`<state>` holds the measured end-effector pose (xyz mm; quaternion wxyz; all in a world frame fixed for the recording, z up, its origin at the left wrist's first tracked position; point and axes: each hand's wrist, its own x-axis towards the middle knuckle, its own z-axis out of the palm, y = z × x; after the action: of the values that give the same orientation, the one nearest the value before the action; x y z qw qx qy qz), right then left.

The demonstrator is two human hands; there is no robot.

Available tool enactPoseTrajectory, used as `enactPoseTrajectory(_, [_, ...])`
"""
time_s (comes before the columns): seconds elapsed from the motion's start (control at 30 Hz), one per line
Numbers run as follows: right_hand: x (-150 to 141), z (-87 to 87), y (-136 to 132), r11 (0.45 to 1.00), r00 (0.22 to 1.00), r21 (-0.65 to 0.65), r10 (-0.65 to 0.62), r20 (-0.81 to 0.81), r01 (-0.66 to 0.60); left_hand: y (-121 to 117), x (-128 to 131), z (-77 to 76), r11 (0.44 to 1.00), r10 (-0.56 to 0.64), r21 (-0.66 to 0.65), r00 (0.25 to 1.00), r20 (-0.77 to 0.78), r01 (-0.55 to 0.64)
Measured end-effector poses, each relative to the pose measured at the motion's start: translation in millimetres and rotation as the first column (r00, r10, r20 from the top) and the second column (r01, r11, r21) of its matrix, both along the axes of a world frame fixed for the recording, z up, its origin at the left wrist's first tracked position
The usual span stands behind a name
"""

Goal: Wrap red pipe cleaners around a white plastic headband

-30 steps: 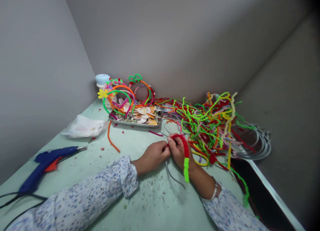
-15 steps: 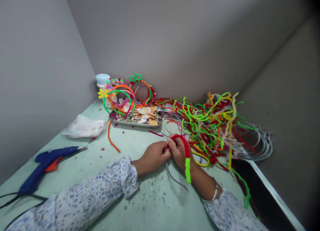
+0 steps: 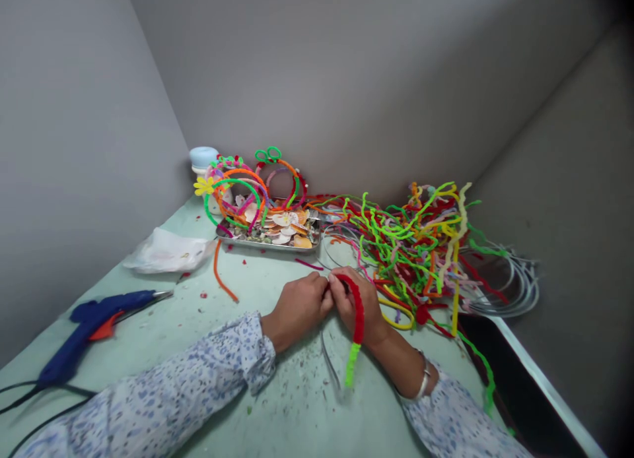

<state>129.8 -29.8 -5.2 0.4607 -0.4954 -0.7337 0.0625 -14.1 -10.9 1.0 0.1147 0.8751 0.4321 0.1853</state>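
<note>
Both my hands meet over the middle of the table, pinching a curved headband [image 3: 359, 314] between them. Red fuzzy pipe cleaner wraps its arc, which passes in front of my right hand [image 3: 366, 296] and ends in a bright green section [image 3: 352, 364]. From under the fingers a bare grey band end [image 3: 327, 356] hangs down, a little blurred. My left hand [image 3: 300, 309] is closed, its fingertips against those of the right. The exact grip point is hidden by the fingers.
A blue glue gun [image 3: 94, 329] lies at left near a plastic bag [image 3: 168, 252]. Behind are a metal tray [image 3: 267, 245] of shells and several finished headbands [image 3: 242, 181]. A tangle of pipe cleaners [image 3: 411, 240] and coiled grey bands [image 3: 520, 286] fill the right.
The headband has turned, its red arc and green end swinging left and lower. The bare grey end has also shifted left. Both hands keep their grip in nearly the same place.
</note>
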Motion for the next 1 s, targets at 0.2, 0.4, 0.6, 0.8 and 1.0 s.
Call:
enactPoseTrajectory(0.2, [0.6,2.7,-1.5,1.0,0.999,-0.009,-0.002,-0.036,0.001,-1.6,2.3,-2.6,1.0,-0.021,-0.006,0.998,0.057,0.021])
enactPoseTrajectory(0.4, [0.8,1.0,-1.1,0.996,0.991,-0.084,-0.006,-0.131,-0.005,2.7,3.8,-2.6,0.985,-0.035,-0.158,0.971,0.236,0.073])
enactPoseTrajectory(0.6, [2.5,-4.3,4.8,0.977,0.945,-0.211,-0.082,-0.317,0.015,8.4,2.0,-3.3,0.897,-0.023,-0.38,0.88,0.475,0.228])
enactPoseTrajectory(0.8, [0.8,0.6,5.0,0.954,0.882,-0.299,-0.127,-0.453,-0.016,11.9,-1.2,-0.6,0.752,0.082,-0.56,0.794,0.603,0.347])
enactPoseTrajectory(1.0, [2.2,-0.5,4.5,0.932,0.849,-0.347,-0.097,-0.52,-0.105,16.7,-2.3,1.2,0.657,0.147,-0.626,0.742,0.654,0.421])
